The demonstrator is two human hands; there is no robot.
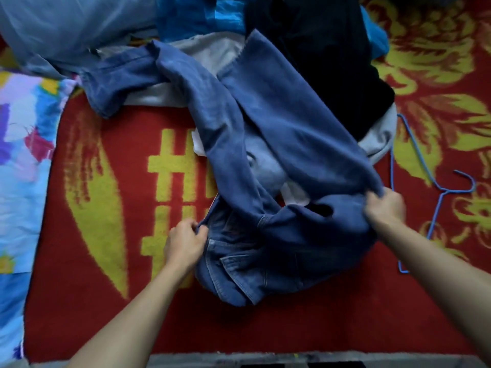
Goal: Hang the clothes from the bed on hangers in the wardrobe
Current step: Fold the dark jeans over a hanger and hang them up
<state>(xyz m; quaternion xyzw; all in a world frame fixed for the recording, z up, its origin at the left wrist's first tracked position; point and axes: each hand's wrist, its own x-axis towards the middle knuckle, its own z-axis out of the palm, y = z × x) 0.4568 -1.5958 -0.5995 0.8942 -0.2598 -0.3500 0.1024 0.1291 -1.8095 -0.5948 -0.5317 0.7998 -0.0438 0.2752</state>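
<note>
Dim light, red-and-yellow blanket, pastel quilt at left

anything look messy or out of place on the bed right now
The jeans lie twisted and bunched, one leg flung left across the clothes pile. The left hand and right hand both grip them. The blue hanger lies loose on the blanket, right of the pile, holding nothing.

Reads as home bedroom. Red blanket with yellow flower pattern spread flat across whole view. Flowered quilt bunched at 9 o'clock. Loose laundry heaped from centre to 12 o'clock: blue jeans, black garment, grey top. Blue wire hanger lying flat on blanket at 3 o'clock.
</note>
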